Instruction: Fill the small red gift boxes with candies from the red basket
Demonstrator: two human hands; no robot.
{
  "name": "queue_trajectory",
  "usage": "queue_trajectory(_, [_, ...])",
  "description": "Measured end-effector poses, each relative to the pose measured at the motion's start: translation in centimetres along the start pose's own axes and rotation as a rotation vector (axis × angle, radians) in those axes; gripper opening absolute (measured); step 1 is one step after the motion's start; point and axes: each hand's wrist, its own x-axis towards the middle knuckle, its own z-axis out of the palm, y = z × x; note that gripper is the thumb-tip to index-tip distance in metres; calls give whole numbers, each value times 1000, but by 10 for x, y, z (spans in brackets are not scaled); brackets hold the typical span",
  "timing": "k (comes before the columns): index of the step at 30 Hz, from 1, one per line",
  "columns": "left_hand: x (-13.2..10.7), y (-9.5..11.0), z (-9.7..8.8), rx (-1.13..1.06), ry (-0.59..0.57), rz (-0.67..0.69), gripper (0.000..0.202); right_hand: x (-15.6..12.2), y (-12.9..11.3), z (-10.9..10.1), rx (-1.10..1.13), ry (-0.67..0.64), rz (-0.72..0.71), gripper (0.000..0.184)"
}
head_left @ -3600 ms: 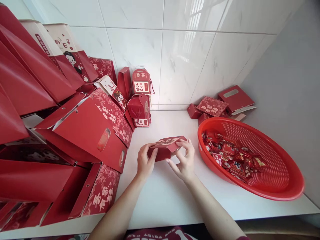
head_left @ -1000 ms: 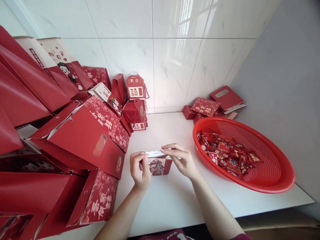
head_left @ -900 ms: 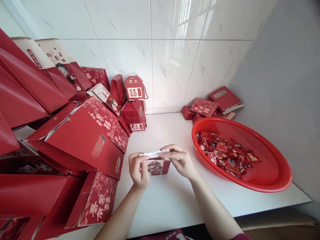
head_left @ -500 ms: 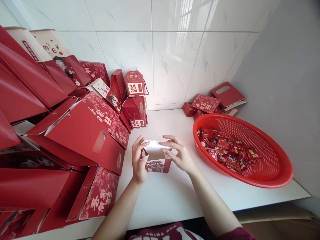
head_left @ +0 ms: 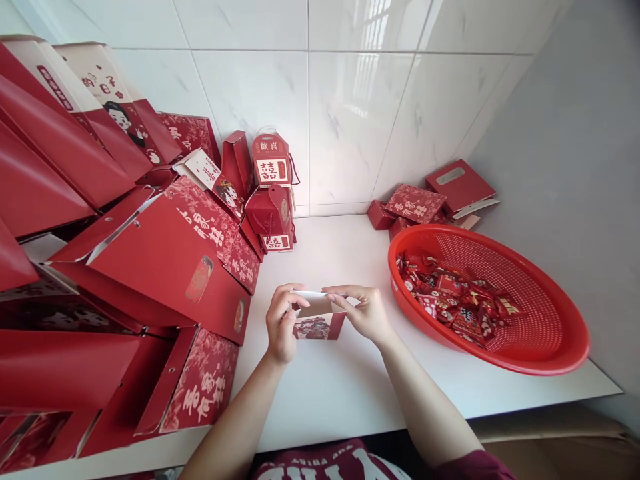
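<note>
A small red and white gift box (head_left: pixel 320 327) with a printed picture on its front stands on the white table, its top unclosed and a white flap along its far edge. Around its left side, my left hand (head_left: pixel 283 325) has the thumb at the near corner and the fingers over the flap's left end. My right hand (head_left: pixel 364 312) pinches the right end of the flap and side wall between thumb and fingers. The box's inside is shadowed, so its contents cannot be made out.
Red gift bags (head_left: pixel 165 253) are heaped along the left. Small red boxes (head_left: pixel 270 213) are stacked near the tiled wall. To the right stands a red plastic basket (head_left: pixel 560 333) holding wrapped sweets (head_left: pixel 465 303). Behind it lie more red boxes (head_left: pixel 416 203).
The white flap on the box has been folded lower and now looks like a thin strip. My right-hand fingers have closed in on its right end.
</note>
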Motion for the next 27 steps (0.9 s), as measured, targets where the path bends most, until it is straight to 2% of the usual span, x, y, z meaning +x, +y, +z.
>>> queue_trajectory(4, [0, 1, 0, 3, 12, -8, 29, -1, 1, 0, 2, 11, 37, 21])
queue_trajectory(10, [-3, 2, 2, 107, 39, 50, 33, -3, -5, 0, 14, -64, 29, 20])
queue_trajectory(17, [-9, 6, 7, 246, 19, 125, 23, 5, -29, -7, -13, -240, 53, 19])
queue_trajectory(24, [-14, 8, 10, 230, -44, 138, 25, 5, -31, -7, -125, -200, -4, 14])
queue_trajectory(27, [-14, 8, 10, 218, -45, 144, 26, 4, -30, -9, -100, -246, -12, 17])
